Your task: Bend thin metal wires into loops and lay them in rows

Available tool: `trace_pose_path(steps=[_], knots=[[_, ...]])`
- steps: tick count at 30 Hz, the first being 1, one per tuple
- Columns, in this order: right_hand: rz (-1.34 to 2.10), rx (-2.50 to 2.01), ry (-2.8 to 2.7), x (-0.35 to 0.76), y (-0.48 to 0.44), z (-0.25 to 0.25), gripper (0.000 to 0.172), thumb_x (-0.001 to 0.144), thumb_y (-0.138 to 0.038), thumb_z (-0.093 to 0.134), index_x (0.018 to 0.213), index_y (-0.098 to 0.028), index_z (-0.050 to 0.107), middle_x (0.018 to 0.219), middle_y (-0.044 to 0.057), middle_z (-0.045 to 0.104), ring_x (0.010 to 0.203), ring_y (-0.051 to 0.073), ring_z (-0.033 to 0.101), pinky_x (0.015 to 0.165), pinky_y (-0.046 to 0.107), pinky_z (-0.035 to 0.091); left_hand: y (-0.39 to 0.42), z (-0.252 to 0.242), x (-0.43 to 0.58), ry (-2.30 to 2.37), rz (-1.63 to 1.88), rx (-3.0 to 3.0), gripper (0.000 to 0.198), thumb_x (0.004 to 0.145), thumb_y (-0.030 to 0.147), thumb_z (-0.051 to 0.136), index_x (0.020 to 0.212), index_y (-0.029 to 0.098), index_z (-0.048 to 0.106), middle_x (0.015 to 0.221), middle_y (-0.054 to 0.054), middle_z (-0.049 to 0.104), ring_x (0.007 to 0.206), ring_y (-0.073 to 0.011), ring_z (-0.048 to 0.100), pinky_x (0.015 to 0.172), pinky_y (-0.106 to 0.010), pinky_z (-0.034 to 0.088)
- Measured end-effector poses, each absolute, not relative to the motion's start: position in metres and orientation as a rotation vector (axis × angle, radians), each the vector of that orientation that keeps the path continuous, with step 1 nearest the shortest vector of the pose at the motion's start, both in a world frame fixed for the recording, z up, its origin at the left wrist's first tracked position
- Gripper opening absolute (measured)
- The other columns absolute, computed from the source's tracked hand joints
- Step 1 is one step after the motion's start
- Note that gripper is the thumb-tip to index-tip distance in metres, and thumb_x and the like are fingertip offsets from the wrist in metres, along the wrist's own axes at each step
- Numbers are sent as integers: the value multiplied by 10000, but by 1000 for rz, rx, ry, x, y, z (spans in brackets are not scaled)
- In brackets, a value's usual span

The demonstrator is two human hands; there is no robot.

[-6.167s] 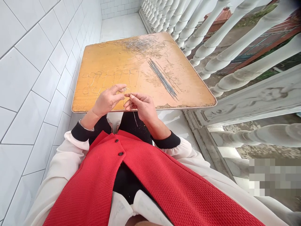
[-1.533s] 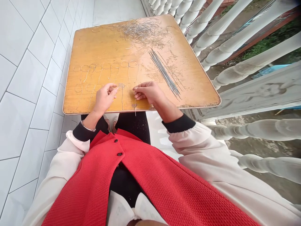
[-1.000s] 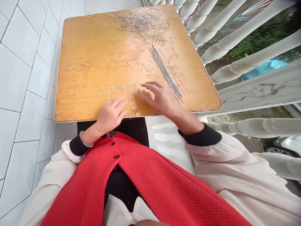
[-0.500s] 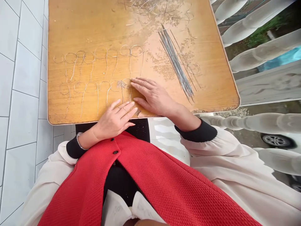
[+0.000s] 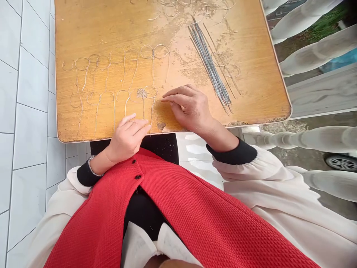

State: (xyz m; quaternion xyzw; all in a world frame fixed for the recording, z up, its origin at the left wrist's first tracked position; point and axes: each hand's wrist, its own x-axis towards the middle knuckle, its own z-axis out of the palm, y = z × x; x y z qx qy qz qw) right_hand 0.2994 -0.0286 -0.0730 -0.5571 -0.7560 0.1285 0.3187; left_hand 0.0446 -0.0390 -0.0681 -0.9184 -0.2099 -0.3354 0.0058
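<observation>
Two rows of thin wire pieces bent into loops with tails (image 5: 117,59) lie on the worn wooden tabletop (image 5: 83,26). My right hand (image 5: 189,108) rests on the table with its fingers held together, pointing left, fingertips beside the last loop of the near row (image 5: 149,93). Nothing shows in its grasp. My left hand (image 5: 126,136) lies at the table's near edge, fingers loosely extended and holding nothing, close to that loop's tail.
A bundle of straight wires (image 5: 210,65) lies diagonally to the right of my right hand. Tangled wire scraps (image 5: 195,4) sit at the far edge. A white tiled wall (image 5: 25,93) is on the left, white balusters (image 5: 315,56) on the right.
Both hands held a wire piece, then laid it as the last loop of the near row. The right hand flattened on the table, then lifted slightly. The view tilted down.
</observation>
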Motion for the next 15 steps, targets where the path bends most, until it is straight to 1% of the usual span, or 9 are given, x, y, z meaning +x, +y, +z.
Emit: trace_pose_path(steps=[3, 6, 8, 11, 13, 15], knots=[[329, -1481, -1945, 299, -28, -74, 280, 977, -284, 508, 1021, -294, 784, 1115, 63, 767, 1062, 290, 686, 984, 528, 532, -42, -69, 48, -575, -990, -2863, 240, 977, 104, 484, 1073, 152, 699, 1079, -84, 788, 987, -179, 742, 1063, -445, 544], [312, -1506, -1888, 300, -26, -75, 248, 966, -277, 538, 1001, -281, 783, 1081, 66, 765, 1040, 283, 688, 972, 504, 537, -45, -69, 50, -552, -960, -2844, 177, 988, 170, 548, 1089, 137, 688, 1071, -91, 785, 988, -189, 738, 1061, -458, 547], [304, -1515, -1845, 300, -25, -75, 234, 960, -264, 551, 984, -273, 784, 1054, 69, 764, 1020, 274, 691, 964, 482, 539, -47, -69, 51, -545, -931, -2827, 172, 989, 212, 577, 1100, 135, 683, 1066, -92, 779, 994, -196, 729, 1057, -464, 549], [318, -1526, -1796, 299, -25, -77, 216, 947, -241, 568, 951, -262, 782, 1013, 75, 765, 982, 261, 696, 932, 449, 546, -47, -69, 53, -526, -887, -2780, 165, 995, 156, 548, 1086, 148, 685, 1024, -78, 769, 959, -183, 711, 1032, -449, 560], [319, -1543, -1771, 298, -26, -78, 203, 935, -226, 579, 937, -248, 781, 988, 82, 766, 951, 255, 701, 898, 432, 552, -47, -69, 55, -499, -880, -2747, 184, 993, 100, 515, 1027, 141, 691, 956, -70, 761, 894, -169, 694, 994, -429, 573], [306, -1566, -1748, 296, -28, -78, 200, 926, -213, 581, 934, -231, 780, 965, 86, 766, 914, 248, 706, 858, 417, 559, -47, -68, 57, -472, -853, -2698, 206, 995, 85, 500, 941, 139, 692, 880, -50, 751, 815, -154, 671, 943, -405, 591]])
